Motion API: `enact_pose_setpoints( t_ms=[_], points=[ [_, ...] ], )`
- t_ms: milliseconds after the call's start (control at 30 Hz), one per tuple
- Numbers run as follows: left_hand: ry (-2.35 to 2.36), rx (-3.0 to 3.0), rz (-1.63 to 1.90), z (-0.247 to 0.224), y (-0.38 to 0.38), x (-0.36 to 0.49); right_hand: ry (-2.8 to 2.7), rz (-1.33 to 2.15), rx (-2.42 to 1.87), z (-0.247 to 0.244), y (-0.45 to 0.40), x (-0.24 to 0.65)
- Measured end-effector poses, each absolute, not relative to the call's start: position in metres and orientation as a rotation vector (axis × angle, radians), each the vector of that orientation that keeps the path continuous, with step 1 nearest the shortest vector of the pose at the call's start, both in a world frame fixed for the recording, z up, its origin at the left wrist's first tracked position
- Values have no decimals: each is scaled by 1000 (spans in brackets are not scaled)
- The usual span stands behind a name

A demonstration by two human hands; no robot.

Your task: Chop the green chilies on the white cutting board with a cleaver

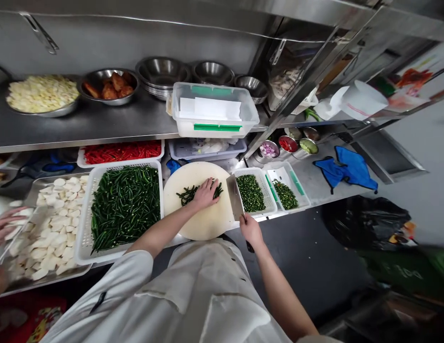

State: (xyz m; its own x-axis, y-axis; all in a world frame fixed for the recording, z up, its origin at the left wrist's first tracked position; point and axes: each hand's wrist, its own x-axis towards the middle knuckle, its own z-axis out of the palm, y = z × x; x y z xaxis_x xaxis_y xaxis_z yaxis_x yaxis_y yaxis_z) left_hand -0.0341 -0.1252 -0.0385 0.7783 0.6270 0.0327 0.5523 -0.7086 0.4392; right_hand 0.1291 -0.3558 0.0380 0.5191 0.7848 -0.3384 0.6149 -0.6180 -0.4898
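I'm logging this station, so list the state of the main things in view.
Pods on the board: long, bunched
Board: laid flat
Cleaver: held
Left hand: open, resting on pods
Right hand: closed around the cleaver handle
Long pods at left: heaped
Green bits: chopped small
Red chillies: heaped
White pieces: sliced
Steel bowls: nested
Blue cloth: rumpled

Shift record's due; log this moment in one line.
left hand: on slender green pods; right hand: holding broad metal cleaver; surface: round cream board
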Motion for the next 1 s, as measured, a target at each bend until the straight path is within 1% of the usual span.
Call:
enact_pose_setpoints(
  t_ms=[100,233,367,533,767,867,1000],
  points=[
    [796,2580,220,-40,-115,-51,-1322,740,-2480,43,-335,156],
    [900,2576,226,-42,-120,-59,-1502,772,-2476,39,-302,174],
    [1026,2609,232,-43,-134,-34,-1637,821,-2389,32,-279,184],
    [1034,2627,229,-39,-133,-9,-1719,811,-2366,32,-259,203],
    [1072,2608,217,-23,-137,-54,-1742,851,-2326,42,-252,218],
    [1001,2618,276,-12,-133,-44,-1777,844,-2349,54,-244,219],
    [757,2646,287,-8,-119,-10,-1902,832,-2399,64,-221,209]
  ],
)
